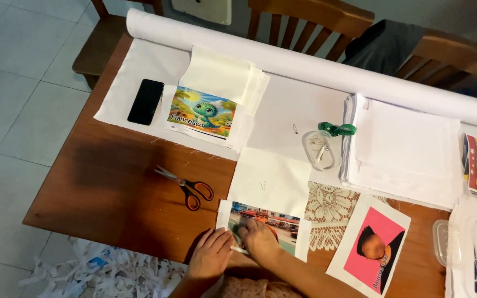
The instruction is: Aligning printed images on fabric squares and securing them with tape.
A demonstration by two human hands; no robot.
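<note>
A white cloth piece with a printed street picture (274, 223) lies at the near edge of the wooden table (117, 182). My left hand (212, 255) rests on its lower left corner, fingers together and flat. My right hand (259, 241) presses on the picture's left part, fingers bent; a thin white strip shows between the two hands. Whether either hand pinches it I cannot tell. Black-and-orange scissors (186, 187) lie to the left, apart from both hands.
A roll of white fabric (316, 66) spans the far edge. On it lie a black phone (146, 101), a cartoon print (202, 113), a green tape measure (338, 129), a clear pin box (319, 149), stacked white cloth (404, 152). A pink print (374, 245) and lace (327, 209) lie right.
</note>
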